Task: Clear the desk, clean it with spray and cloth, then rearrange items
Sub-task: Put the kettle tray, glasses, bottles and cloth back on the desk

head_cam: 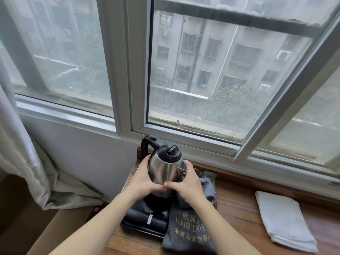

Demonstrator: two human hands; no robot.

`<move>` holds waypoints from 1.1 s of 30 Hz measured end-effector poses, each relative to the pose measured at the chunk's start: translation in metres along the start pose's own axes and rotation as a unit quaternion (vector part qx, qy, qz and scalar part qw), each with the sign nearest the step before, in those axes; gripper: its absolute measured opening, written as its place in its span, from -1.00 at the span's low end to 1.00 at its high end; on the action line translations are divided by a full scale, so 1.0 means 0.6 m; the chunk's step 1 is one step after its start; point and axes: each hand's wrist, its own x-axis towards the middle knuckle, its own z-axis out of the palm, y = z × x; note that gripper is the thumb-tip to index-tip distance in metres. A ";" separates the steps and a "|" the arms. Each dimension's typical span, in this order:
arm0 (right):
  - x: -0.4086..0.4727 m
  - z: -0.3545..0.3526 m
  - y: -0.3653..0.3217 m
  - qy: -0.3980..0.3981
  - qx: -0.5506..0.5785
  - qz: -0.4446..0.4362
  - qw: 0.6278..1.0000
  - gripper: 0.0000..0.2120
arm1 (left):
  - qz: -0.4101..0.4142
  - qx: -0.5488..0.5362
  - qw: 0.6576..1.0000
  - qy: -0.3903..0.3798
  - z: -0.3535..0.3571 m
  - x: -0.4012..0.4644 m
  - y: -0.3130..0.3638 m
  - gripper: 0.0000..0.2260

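Both bare forearms reach forward from 6 o'clock and meet at the steel kettle [162, 171], which stands at the centre of the view, on the left end of the wooden counter [237, 210] just under the window sill. The left hand [142, 178] cups the kettle's left flank, fingers curled up around the side, thumb lying along the lower front. The right hand [184, 184] mirrors it on the right flank, fingers wrapped up beside the spout; the two thumb tips touch at the front of the kettle body. So each grip is closed round the kettle, wrists slightly bent inward. The kettle's black handle points to 11 o'clock, its black lid on top. Below it lies a black tray [141, 228] with dark items on it. A grey hair-dryer bag [185, 230] lies at 5 o'clock of the kettle, under the right wrist. Two clear glasses [209, 176] stand at its 3 o'clock. A folded white cloth [283, 219] lies well apart, toward 4 o'clock
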 end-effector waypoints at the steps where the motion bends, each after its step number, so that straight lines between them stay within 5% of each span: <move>1: -0.003 0.001 0.003 0.000 -0.003 -0.005 1.000 -0.02 | 0.002 0.006 1.000 0.004 0.001 -0.006 0.000 0.24; 10: -0.018 -0.007 0.016 0.008 -0.001 -0.019 1.000 -0.13 | 0.031 0.044 0.998 0.027 0.009 -0.028 0.008 0.20; 33: -0.017 0.005 0.035 -0.014 -0.016 -0.019 1.000 -0.03 | 0.006 0.042 0.997 0.062 0.025 -0.056 -0.015 0.23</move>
